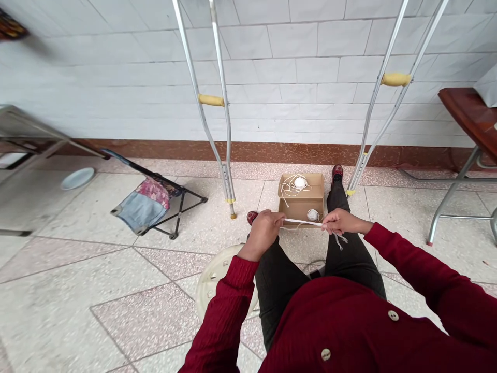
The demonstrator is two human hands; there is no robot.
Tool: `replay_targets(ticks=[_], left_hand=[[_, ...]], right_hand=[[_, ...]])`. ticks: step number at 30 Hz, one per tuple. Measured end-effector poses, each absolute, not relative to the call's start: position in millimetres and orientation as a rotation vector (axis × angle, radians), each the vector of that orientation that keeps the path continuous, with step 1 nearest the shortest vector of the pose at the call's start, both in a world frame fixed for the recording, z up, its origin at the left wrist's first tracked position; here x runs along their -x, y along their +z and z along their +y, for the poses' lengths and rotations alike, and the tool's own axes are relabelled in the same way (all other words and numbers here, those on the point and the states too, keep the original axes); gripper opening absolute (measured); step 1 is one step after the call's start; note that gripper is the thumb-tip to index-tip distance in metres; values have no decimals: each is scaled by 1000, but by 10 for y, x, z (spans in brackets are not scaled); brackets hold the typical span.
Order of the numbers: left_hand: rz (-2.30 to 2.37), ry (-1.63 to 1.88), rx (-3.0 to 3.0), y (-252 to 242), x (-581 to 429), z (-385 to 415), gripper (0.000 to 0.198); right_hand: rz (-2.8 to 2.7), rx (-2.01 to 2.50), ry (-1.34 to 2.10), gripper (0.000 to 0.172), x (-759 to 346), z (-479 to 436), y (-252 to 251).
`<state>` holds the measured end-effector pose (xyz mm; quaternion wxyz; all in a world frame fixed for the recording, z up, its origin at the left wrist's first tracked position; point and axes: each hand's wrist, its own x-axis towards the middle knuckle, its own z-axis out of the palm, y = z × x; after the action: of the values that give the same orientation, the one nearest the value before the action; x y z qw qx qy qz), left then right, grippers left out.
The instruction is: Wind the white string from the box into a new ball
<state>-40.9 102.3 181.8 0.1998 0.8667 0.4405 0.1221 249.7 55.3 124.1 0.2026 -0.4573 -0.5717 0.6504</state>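
Note:
A white cord is stretched between my two hands, above my knees. My left hand is closed around one end of it. With thumb and fingers pinched, my right hand grips the other end, and loose strands dangle below that hand. Just beyond the cord, an open cardboard box stands on the floor between my feet. A ball of white yarn with tangled loops lies in its far part, and a smaller ball of white yarn sits in the near part.
Two crutches, one on the left and one on the right, lean on the tiled wall. A folding stool and a plate are at left. A pale round stool stands by my left leg, a brown chair at right.

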Motion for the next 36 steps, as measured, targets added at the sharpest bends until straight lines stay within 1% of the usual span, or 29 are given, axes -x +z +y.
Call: replay_targets(ticks=[4,8,9,11,13,17,19,24,25,28,32,36], left_hand=[[1271,337,-2444,1564,483,1134,27],[1292,438,-2362,1377,259,1086,21],[1262,484,-2348,1376,163,1033,24],[1127,559,-2332,1421,-40,904,39],[971,582,-2322,1488,-209,793,43],[957,560,-2279,1535,-315,747,22],[972,522,-2293,1511,-280,781,18],[903,437,-2316,1479,-201,832,17],[903,430,-2312,1487,-191,841,19],[953,472,-2334,1526,-141,897,26],[1044,563,-2385,1572,-29,1010,24],[1083,567,-2417,1567,36,1055,24]], right_hand=[[-1454,1266,1960,41,-2682,488,1340],[-1314,1230,1961,39,-2644,512,1408],[-1297,1228,1941,39,-2608,530,1410],[-1293,1228,1910,39,-2520,571,1407],[-1300,1226,1887,39,-2436,608,1407],[-1289,1235,1860,38,-2352,631,1436],[-1265,1232,1862,39,-2354,619,1452],[-1243,1209,1880,38,-2378,573,1461],[-1248,1209,1886,38,-2379,565,1462],[-1272,1209,1924,37,-2385,541,1470],[-1317,1205,1959,39,-2419,508,1480],[-1354,1195,1964,39,-2451,479,1482]])
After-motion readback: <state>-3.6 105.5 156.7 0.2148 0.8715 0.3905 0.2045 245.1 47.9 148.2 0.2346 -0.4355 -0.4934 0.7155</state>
